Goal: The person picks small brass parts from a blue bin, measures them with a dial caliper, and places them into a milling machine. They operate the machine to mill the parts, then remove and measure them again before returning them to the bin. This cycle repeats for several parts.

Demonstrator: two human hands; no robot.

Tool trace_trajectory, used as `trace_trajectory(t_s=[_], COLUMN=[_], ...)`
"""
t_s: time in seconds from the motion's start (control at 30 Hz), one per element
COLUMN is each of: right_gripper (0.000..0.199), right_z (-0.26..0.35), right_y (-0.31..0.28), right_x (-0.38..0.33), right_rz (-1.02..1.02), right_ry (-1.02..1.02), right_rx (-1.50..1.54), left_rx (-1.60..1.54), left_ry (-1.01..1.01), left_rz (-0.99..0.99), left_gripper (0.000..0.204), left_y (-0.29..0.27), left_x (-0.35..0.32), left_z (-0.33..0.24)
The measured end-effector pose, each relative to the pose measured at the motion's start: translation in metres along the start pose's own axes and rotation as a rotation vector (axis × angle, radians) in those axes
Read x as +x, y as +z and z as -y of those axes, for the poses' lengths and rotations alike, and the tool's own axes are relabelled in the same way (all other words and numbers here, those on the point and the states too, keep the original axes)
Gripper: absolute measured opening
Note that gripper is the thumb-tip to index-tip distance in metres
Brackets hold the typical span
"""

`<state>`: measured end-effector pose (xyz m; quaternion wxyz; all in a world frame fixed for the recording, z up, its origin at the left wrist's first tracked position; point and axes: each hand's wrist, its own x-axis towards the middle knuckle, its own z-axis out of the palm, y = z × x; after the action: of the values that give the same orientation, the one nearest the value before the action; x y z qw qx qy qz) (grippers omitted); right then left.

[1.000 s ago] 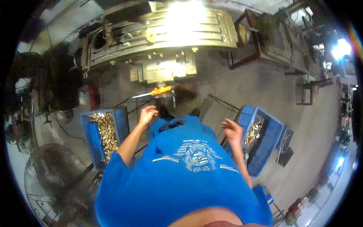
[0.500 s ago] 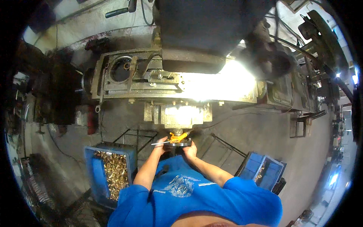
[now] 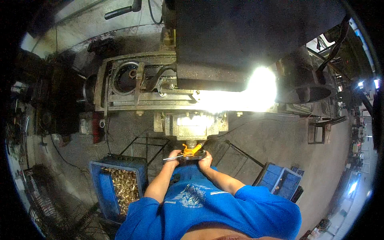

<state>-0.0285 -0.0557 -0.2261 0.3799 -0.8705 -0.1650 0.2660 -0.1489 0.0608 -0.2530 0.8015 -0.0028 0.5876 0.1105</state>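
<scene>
Handwheel (image 3: 194, 157) apparently in both hands (image 3: 205, 161)

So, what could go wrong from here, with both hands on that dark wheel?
The yellow tool seems to lie against the dark wheel, so it might slip off if the wheel turns. Its thin metal rod juts out by the left hand and could poke it. Strong glare over the machine table may also hide details there.
</scene>
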Motion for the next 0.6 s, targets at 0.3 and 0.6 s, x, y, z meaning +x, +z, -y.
trace_trajectory(t_s=[0.3,0.6], right_gripper=[0.020,0.017], right_z=[0.003,-0.011], right_y=[0.001,0.007], right_x=[-0.005,-0.003], right_rz=[-0.005,0.006], right_ry=[0.026,0.017], right_rx=[0.035,0.079], left_rx=[-0.001,-0.026], left_ry=[0.010,0.030], left_rz=[-0.019,-0.013], left_gripper=[0.011,0.012], left_y=[-0.023,-0.028], left_x=[0.023,0.027], left_z=[0.009,0.014])
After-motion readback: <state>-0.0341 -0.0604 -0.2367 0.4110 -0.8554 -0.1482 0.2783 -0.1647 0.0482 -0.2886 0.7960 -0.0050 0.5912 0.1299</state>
